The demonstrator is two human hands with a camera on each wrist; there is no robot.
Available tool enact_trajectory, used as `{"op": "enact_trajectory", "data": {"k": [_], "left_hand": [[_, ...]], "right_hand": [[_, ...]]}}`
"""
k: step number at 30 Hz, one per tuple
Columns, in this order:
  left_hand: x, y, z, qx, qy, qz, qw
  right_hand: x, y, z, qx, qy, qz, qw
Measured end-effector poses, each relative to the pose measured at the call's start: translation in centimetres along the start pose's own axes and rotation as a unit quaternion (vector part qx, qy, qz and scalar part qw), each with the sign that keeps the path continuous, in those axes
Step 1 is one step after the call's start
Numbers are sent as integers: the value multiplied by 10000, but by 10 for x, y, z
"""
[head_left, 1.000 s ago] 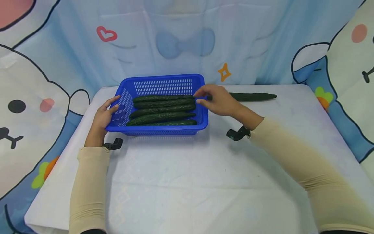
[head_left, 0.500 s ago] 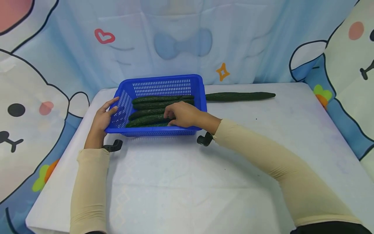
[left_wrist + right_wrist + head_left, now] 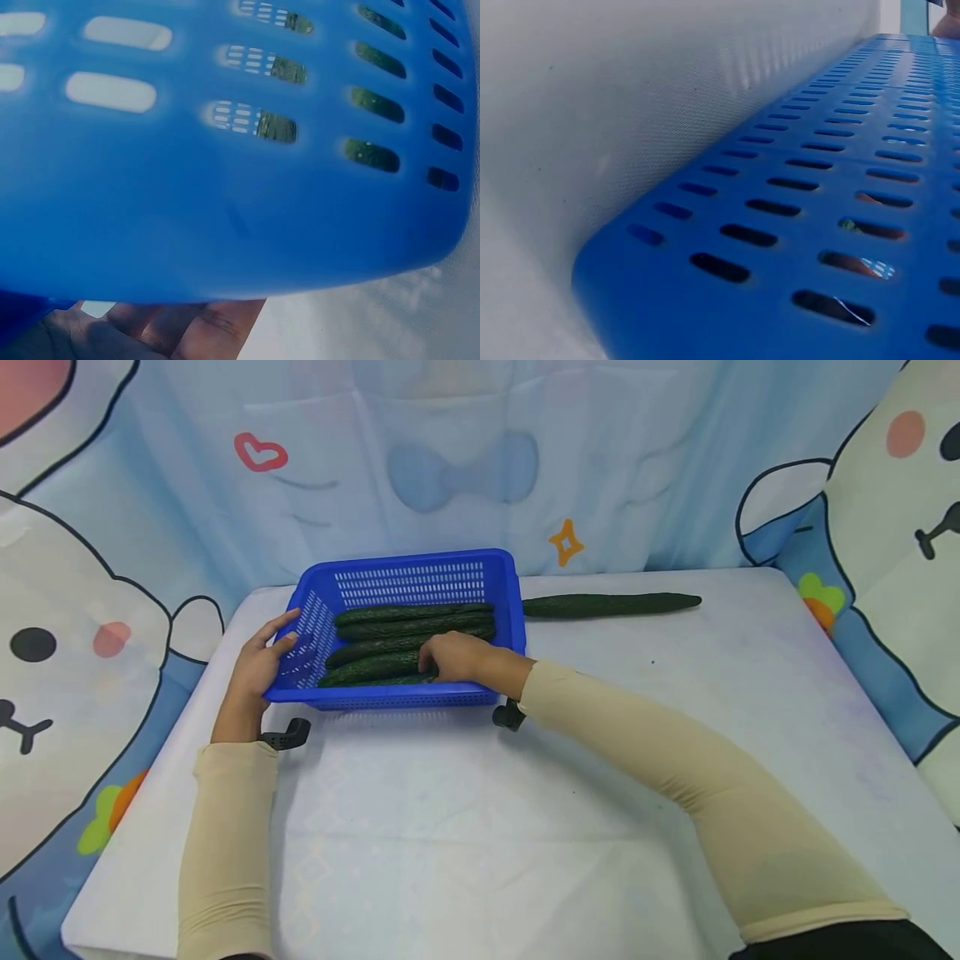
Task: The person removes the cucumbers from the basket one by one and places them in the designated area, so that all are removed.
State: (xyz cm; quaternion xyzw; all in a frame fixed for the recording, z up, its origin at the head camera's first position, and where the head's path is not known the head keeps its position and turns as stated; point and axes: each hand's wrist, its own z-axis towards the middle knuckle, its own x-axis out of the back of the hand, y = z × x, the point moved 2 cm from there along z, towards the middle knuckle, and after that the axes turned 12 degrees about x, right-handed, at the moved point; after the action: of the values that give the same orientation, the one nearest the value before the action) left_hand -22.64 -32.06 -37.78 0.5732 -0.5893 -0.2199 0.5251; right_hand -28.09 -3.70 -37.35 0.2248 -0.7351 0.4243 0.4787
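A blue perforated basket [image 3: 405, 697] stands on the table with several dark green cucumbers [image 3: 371, 670] lying side by side in it. My left hand [image 3: 253, 672] grips its left rim; in the left wrist view, fingers [image 3: 214, 330] show below the basket wall [image 3: 225, 240]. My right hand [image 3: 463, 657] reaches over the front right rim, fingers bent down onto the cucumbers nearest the front, gripping there. Its fingertips are hidden among them. The right wrist view mostly shows the outer basket wall [image 3: 780, 240], with bits of hand behind the slots.
Another cucumber [image 3: 615, 604] lies on the white-covered table [image 3: 465, 843], to the right of the basket and close to its side. A cartoon-printed curtain [image 3: 450, 410] hangs right behind the table's back edge.
My right hand has gone from the right end of the rear cucumbers to the front ones, then lowered slightly. My left hand stays on the rim.
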Motion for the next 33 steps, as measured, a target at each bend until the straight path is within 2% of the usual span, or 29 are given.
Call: {"op": "enact_trajectory", "data": {"k": [4,19,33], "left_hand": [[1,0,1,13,-45,-53,10000],[0,-1,0,1,-27,-181,9998],[-1,-1,0,33,-1,-257,9997]], "right_hand": [[0,0,1,-47,-129,-86,9999],[-2,1,2,-59,-197,-228,9995],[1,0,-1,237,178,-230,9993]]}}
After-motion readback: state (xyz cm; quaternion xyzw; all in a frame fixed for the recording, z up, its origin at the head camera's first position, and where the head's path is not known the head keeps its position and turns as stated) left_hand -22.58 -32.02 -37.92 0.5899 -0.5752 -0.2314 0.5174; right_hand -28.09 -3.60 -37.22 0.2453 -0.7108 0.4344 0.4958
